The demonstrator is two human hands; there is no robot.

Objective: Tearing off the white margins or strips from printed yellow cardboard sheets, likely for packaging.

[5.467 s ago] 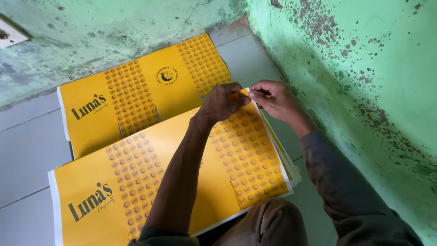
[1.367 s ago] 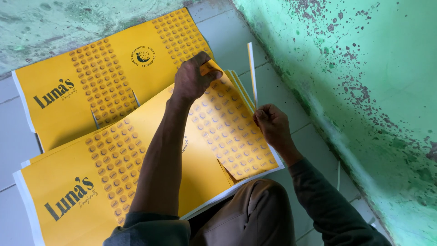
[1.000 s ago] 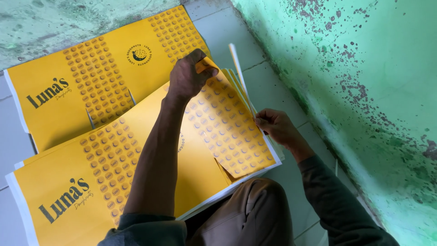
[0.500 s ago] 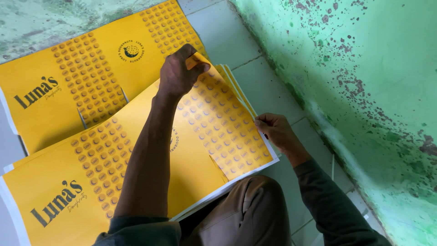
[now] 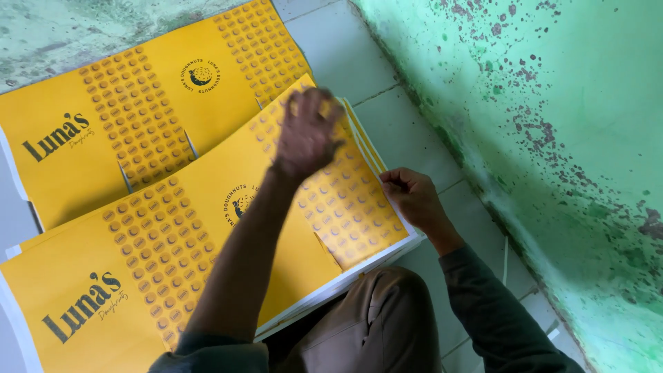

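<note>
Since the earlier frame, left hand [image 5: 309,131] has slid back from the far corner of the top yellow printed sheet [image 5: 207,249], blurred, fingers curled, pressing it flat. Right hand [image 5: 413,200] pinches the stack's right edge, seemingly steadying it on the tiled floor [image 5: 359,62].

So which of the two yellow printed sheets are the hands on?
The nearer sheet, topping the stack by the knee; the far sheet lies untouched beyond it.
</note>
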